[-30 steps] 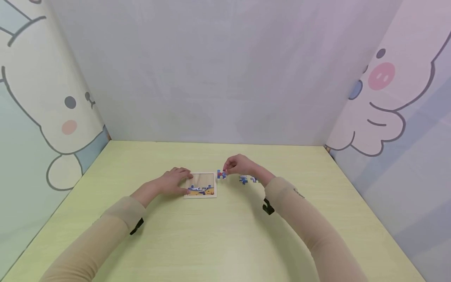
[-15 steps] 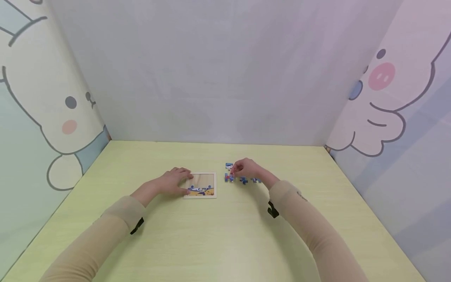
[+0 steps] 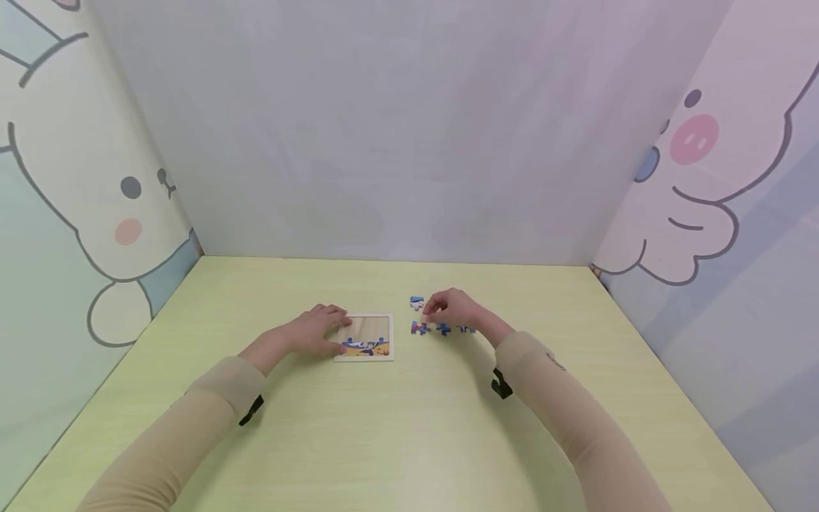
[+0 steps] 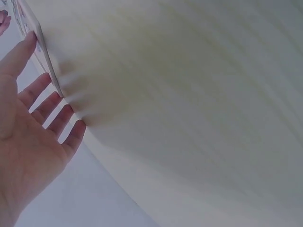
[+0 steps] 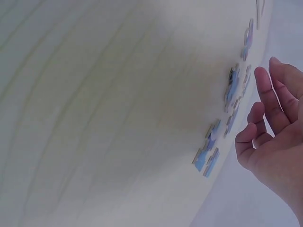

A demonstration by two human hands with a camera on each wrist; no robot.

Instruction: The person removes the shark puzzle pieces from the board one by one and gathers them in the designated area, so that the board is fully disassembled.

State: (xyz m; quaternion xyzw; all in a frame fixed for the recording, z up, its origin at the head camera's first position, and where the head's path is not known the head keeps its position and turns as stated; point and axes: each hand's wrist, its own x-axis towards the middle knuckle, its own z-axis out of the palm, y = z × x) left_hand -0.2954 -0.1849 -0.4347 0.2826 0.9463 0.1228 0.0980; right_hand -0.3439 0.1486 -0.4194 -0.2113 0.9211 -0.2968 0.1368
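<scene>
Left hand (image 3: pixel 312 331), fingers spread wide, touches left rim of squarish tray (image 3: pixel 367 327); puzzle strip (image 3: pixel 367 348) inside runs left-right. Right hand (image 3: pixel 453 306), loosely curled, grip empty, near loose pieces (image 3: pixel 443 329).

Long beige sleeves (image 3: pixel 169 434) end in wide cuffs (image 3: pixel 232 384), a black fitting (image 3: pixel 502 384) showing under each.

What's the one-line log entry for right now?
left hand: touching puzzle tray, left edge | right hand: above loose pieces, none visibly held | tray: fitted pieces near side, far side bare
</scene>
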